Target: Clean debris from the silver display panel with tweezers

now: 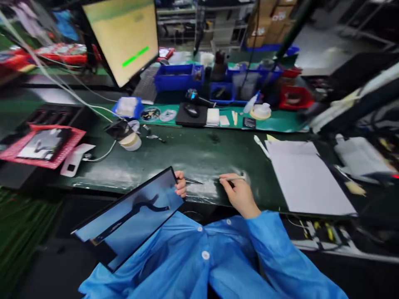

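My left hand [181, 186] grips the far edge of a flat display panel [131, 216] that leans tilted over my lap, a dark flex cable running across its face. The same hand also holds metal tweezers [192, 181], their tips pointing right. My right hand [238, 192] is closed on a thin pale stick [233, 178], resting low over the dark green bench mat [193, 153]. Both sleeves are light blue.
A stack of white sheets [304, 174] lies at the right. A red mesh tray [43, 145] sits at the left, a tape roll [131, 141] and white cable nearby. Behind are a monitor [124, 37], blue bins [177, 77], a black pad with a mouse [191, 112].
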A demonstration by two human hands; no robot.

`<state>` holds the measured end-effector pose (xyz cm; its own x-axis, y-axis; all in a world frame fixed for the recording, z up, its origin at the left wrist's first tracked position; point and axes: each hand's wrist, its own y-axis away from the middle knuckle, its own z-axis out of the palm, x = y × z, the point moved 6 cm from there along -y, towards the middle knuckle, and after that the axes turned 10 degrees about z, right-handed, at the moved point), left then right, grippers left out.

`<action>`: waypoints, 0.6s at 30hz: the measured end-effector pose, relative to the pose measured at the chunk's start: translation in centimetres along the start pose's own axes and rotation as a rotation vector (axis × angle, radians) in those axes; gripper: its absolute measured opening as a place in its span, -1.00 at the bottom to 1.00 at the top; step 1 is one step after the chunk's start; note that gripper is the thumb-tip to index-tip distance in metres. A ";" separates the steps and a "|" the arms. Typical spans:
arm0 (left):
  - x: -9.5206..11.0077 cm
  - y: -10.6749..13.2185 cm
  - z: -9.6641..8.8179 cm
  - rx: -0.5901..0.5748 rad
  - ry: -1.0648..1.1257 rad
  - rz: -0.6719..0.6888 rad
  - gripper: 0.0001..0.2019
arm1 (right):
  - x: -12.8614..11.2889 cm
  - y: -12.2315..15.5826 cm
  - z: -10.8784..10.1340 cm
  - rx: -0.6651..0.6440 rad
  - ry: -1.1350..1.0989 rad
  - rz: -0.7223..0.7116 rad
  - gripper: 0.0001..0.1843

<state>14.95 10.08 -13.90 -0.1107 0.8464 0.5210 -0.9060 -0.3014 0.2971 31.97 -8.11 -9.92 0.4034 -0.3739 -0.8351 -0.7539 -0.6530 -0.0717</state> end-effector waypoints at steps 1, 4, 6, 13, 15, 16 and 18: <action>-0.1 -0.2 0.0 -0.033 -0.017 -0.037 -0.47 | 0.3 -0.2 0.4 -0.026 -0.056 0.056 -0.58; -0.3 -0.3 0.2 -0.081 -0.057 -0.053 -0.47 | 0.4 -0.4 2.2 -0.141 -0.217 0.183 -0.59; -0.3 -0.2 0.3 -0.092 -0.074 -0.045 -0.44 | 0.1 -0.3 3.2 -0.196 -0.238 0.181 -0.63; -0.4 -0.9 -0.1 -0.111 -0.076 -0.093 -0.46 | -0.7 -0.9 4.0 -0.256 -0.138 0.074 -0.75; -0.5 -1.1 -0.2 -0.121 -0.073 -0.107 -0.50 | -0.9 -1.1 4.1 -0.275 -0.127 0.047 -0.75; -0.5 -1.1 -0.2 -0.127 -0.072 -0.108 -0.54 | -1.0 -1.2 4.1 -0.280 -0.121 0.032 -0.75; -0.4 -1.0 -0.2 -0.141 -0.072 -0.103 -0.61 | -1.2 -1.2 4.2 -0.285 -0.112 0.008 -0.77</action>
<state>15.85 10.11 -14.56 0.0111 0.8345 0.5510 -0.9598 -0.1457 0.2399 30.24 -4.16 -11.11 0.3263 -0.3147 -0.8914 -0.5743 -0.8150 0.0775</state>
